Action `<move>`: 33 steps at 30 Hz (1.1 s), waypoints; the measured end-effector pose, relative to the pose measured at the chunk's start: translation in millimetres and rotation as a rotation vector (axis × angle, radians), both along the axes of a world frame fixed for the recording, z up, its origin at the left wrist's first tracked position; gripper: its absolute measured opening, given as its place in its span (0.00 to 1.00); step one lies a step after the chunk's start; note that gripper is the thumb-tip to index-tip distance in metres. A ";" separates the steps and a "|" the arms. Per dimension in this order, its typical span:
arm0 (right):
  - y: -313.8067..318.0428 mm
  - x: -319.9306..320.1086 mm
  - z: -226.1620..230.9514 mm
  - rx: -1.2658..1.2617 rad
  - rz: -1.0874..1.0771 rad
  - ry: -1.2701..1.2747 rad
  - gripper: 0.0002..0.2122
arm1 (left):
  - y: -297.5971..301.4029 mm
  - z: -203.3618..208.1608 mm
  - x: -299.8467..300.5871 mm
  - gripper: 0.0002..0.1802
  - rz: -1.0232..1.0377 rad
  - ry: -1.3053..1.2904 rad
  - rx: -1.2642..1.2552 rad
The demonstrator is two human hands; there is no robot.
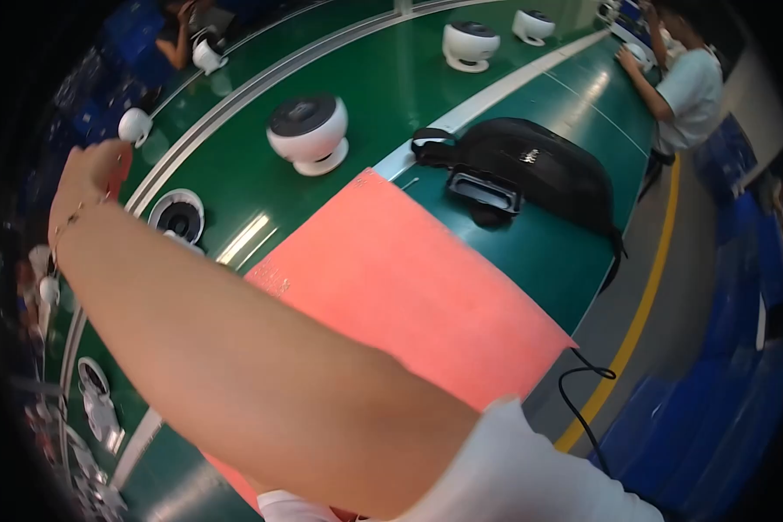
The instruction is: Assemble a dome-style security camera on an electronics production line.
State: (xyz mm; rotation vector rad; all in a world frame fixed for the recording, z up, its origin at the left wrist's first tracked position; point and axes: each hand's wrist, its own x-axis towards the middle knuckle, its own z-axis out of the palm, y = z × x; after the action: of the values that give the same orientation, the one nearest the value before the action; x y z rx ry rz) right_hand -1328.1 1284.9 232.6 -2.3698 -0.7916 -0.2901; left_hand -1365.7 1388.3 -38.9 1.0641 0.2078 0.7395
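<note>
Standing past the metal rail [220, 111], a white device [136, 127] is nearest the right hand [91, 178], which is curled (gripping or not, I cannot tell; the left hand is out of view). A pink mat [409, 296] lies on the desk [565, 270].

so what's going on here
The person's right hand is stretched out left past a pink sheet; whether it holds anything is unclear. The left hand is out of view. A white device stands on the green belt, and a black bag lies on the table. Farther along, a co-worker's hand touches another white device.
</note>
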 end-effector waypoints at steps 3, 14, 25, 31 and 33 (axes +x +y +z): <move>-21.5 35.1 -20.6 0.030 -0.068 -0.066 0.14 | -14.1 -12.5 25.6 0.31 -0.023 -0.017 -0.153; -174.7 23.3 -175.1 -0.092 0.460 -0.437 0.24 | -12.9 79.6 -63.4 0.33 0.176 0.352 0.000; -178.9 2.2 -148.3 0.294 0.509 -0.788 0.20 | 0.1 79.0 -94.5 0.24 0.078 0.172 0.011; -189.6 -30.1 -137.2 0.574 0.994 0.419 0.22 | 26.2 48.0 -95.3 0.13 -0.576 0.406 0.895; -191.8 -38.8 -129.9 0.353 0.968 0.524 0.20 | -27.5 71.4 -74.8 0.15 -1.039 0.438 0.432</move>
State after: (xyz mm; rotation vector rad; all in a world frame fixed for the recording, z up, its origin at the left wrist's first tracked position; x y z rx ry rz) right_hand -1366.9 1093.1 102.7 -1.4062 -1.3501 0.5271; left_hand -1440.4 1360.7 32.4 1.5280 -0.1534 -0.4151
